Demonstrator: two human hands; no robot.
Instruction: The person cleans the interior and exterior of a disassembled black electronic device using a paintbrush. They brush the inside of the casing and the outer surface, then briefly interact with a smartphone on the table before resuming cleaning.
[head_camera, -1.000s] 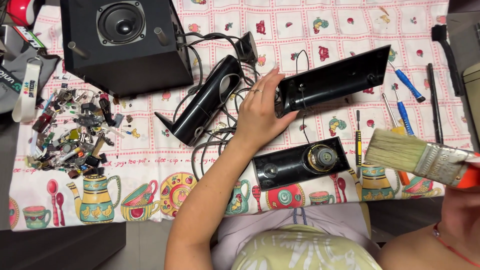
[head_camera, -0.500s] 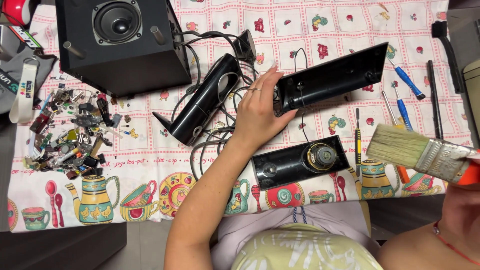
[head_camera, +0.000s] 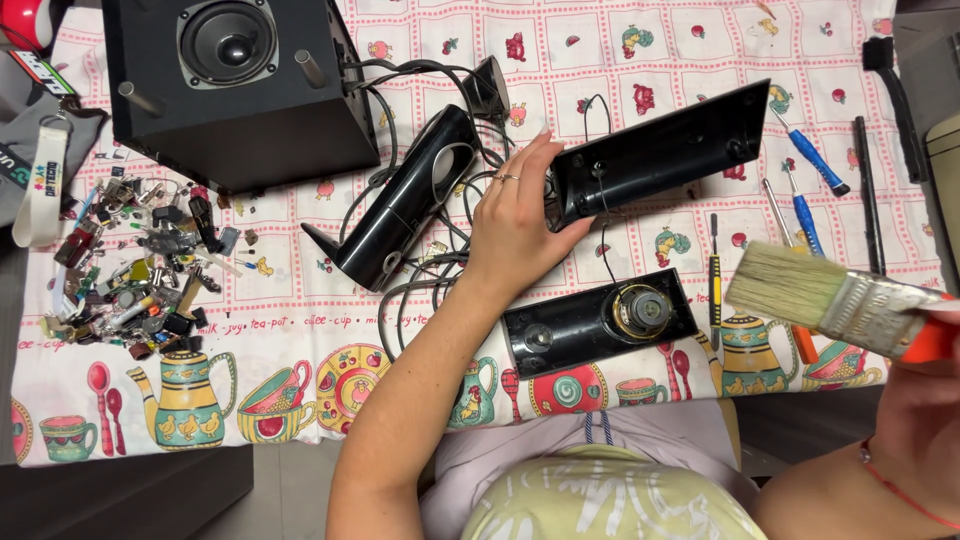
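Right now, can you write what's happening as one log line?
left hand: gripping end of black speaker shell | right hand: holding paintbrush above table | speaker front panel: lying untouched

Bare arms, ring on left hand (head_camera: 515, 225), thin red wrist cord (head_camera: 900, 490), pale yellow-green patterned top (head_camera: 600, 500)

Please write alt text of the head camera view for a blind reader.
The left hand holds one end of a long black speaker shell, while the right hand holds a wide paintbrush above a patterned tablecloth with speaker parts and screwdrivers.
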